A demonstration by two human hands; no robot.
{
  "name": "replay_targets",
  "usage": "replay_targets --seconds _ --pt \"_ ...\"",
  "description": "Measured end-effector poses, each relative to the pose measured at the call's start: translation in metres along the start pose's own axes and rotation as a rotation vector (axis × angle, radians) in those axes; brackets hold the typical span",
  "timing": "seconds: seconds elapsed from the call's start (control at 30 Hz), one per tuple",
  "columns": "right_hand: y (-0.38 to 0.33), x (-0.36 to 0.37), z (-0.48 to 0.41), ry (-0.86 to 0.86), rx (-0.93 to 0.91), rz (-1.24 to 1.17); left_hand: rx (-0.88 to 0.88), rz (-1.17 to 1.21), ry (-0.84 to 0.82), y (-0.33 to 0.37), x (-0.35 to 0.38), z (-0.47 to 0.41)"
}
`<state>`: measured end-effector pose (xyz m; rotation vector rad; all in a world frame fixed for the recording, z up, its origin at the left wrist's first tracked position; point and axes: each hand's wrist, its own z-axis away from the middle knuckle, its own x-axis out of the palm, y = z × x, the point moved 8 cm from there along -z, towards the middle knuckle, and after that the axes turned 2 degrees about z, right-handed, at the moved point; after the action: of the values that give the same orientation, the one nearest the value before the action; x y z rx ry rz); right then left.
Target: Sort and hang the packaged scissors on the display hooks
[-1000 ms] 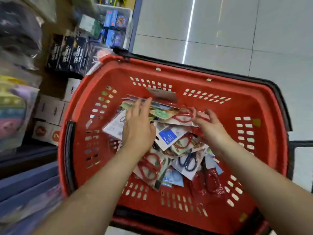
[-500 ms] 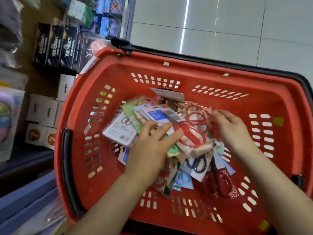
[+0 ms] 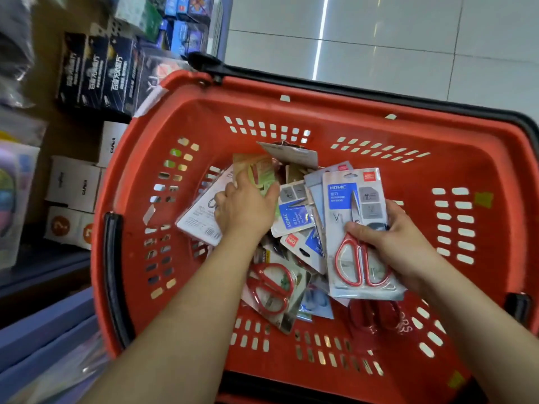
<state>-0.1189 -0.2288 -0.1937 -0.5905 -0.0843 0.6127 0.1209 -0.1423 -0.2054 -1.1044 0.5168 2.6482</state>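
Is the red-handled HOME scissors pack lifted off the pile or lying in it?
Lifted: right hand grips the scissors pack, tilted above the other packs.

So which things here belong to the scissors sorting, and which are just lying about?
Job: red basket; pile of packaged scissors inside; HOME scissors pack gripped by right hand; left hand touching the pile.
Lying about: black boxes, white boxes, blue boxes, all beside the basket.

You have, centre: red basket (image 3: 364, 118), slotted walls, black handles | far left: row of dark printed boxes (image 3: 96, 74) | left, nearer: white boxes (image 3: 77, 182), two with orange round marks | far: blue boxes (image 3: 186, 33) | far right: pale tiled floor (image 3: 408, 53), bright light streak
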Motion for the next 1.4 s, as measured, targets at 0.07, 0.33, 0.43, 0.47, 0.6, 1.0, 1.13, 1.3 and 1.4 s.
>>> replay_targets --seconds 0.07,0.33,0.43,0.47,0.6,1.0,1.13,1.3,1.4 --pt "0.000 -0.006 0.005 0.062 -0.020 0.019 -0.029 -0.017 0.022 0.007 0.006 -0.004" --pt "0.035 -0.031 0.028 0.226 0.073 -0.213 -0.164 0.599 0.087 -0.036 -0.013 0.015" --pt "0.039 -0.027 0.044 0.186 0.102 -0.240 -0.050 0.664 -0.018 -0.023 -0.008 0.033" --pt "0.039 -0.026 0.048 0.172 0.103 -0.227 0.039 0.574 -0.055 -0.009 -0.007 0.036" --pt "0.031 -0.027 0.063 0.159 0.056 -0.171 0.290 0.162 -0.106 0.038 0.002 0.039" --pt "-0.089 -0.018 0.164 0.009 -0.312 0.103 -0.086 1.318 -0.340 0.053 -0.059 0.198" --pt "-0.144 -0.007 0.224 -0.107 -0.264 -0.006 -0.025 1.338 -0.144 0.068 -0.130 0.257" --pt "-0.212 0.008 0.332 -0.365 -0.444 0.100 0.028 1.395 0.063 0.087 -0.211 0.355" --pt "-0.245 0.010 0.397 -0.471 -0.539 0.227 0.041 1.526 0.194 0.079 -0.261 0.417"
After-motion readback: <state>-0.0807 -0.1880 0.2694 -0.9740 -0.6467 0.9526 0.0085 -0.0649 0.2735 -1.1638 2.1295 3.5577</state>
